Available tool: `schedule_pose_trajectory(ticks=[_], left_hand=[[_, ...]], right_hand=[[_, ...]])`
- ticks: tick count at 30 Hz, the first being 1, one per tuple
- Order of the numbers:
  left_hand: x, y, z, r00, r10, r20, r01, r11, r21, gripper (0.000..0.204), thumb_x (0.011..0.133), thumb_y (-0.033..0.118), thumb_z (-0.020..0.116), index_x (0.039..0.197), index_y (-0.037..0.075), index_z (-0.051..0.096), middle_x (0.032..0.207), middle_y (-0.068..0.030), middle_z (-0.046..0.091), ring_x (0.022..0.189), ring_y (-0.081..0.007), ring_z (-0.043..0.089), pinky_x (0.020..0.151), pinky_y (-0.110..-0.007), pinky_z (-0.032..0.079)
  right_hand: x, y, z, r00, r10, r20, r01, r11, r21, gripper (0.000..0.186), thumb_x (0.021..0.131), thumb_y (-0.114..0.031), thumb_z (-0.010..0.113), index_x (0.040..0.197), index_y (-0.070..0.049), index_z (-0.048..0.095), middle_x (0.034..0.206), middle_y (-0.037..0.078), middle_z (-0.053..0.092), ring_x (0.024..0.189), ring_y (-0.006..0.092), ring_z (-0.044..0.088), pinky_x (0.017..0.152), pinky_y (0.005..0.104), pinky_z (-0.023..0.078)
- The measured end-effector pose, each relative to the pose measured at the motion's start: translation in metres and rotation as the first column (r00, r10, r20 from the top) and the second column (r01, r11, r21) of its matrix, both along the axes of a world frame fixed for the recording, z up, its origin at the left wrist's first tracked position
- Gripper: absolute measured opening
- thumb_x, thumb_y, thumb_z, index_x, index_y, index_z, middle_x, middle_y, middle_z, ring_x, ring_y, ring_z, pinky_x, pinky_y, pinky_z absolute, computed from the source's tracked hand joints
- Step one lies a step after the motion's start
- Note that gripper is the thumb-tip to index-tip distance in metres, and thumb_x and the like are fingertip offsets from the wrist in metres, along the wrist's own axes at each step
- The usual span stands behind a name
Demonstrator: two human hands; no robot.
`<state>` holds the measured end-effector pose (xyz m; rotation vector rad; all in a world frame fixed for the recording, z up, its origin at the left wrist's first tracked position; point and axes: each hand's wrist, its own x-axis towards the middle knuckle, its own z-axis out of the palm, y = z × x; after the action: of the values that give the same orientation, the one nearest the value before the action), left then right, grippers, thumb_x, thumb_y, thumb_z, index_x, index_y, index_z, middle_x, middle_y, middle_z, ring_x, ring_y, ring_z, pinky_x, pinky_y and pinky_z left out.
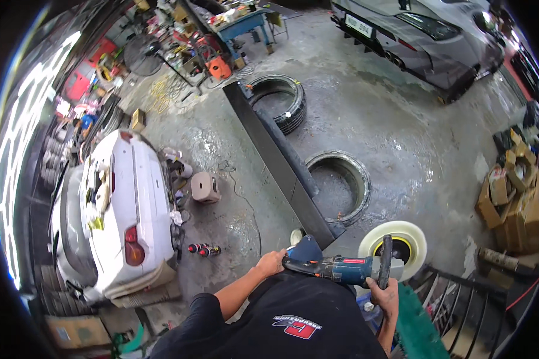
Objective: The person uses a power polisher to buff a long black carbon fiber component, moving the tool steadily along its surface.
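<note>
A blue and black power polisher [348,269] lies across in front of my body, held in both hands. My left hand [272,263] is closed round its rear end, by the black grip. My right hand [384,295] grips the lower part of the black front handle [387,254]. On the right end of the polisher is a wide, pale round pad [416,240] with a yellow ring, turned away from the floor panel. Ahead of me, a long dark panel [275,161] rests at a slant near two tires, its near end close to the polisher.
Two tires [299,116] lie flat on the grey floor. A white car [123,197] stands at left beside a beige stool [205,186] and two bottles [208,250]. A cable [254,209] trails on the floor. Cardboard boxes [515,224] and a grey car [422,45] are at right.
</note>
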<state>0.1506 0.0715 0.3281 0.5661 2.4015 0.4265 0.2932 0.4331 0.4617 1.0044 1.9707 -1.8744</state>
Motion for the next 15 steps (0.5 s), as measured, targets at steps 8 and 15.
schedule_pose_trajectory(ticks=[8, 15], left_hand=[[0.049, 0.028, -0.016, 0.982, 0.182, 0.042, -0.182, 0.983, 0.008, 0.035, 0.072, 0.011, 0.063, 0.107, 0.008, 0.057, 0.083, -0.0242, 0.066, 0.082, -0.0427, 0.065, 0.075, -0.052, 0.051], [0.046, 0.060, -0.045, 0.965, 0.259, 0.046, -0.262, 0.960, 0.094, 0.034, 0.074, 0.014, 0.063, 0.106, 0.008, 0.055, 0.085, -0.0234, 0.067, 0.083, -0.0419, 0.065, 0.075, -0.050, 0.052]], right_hand=[[-0.015, 0.042, -0.006, 0.993, 0.116, 0.026, -0.114, 0.991, -0.067, 0.031, 0.081, -0.021, 0.075, 0.065, -0.002, 0.058, 0.051, 0.000, 0.050, 0.042, 0.0077, 0.045, 0.040, 0.0267, 0.033], [-0.045, 0.066, 0.006, 0.981, 0.190, 0.029, -0.190, 0.982, -0.012, 0.032, 0.083, -0.021, 0.074, 0.066, -0.002, 0.055, 0.050, 0.000, 0.048, 0.041, 0.0075, 0.044, 0.039, 0.0272, 0.033]])
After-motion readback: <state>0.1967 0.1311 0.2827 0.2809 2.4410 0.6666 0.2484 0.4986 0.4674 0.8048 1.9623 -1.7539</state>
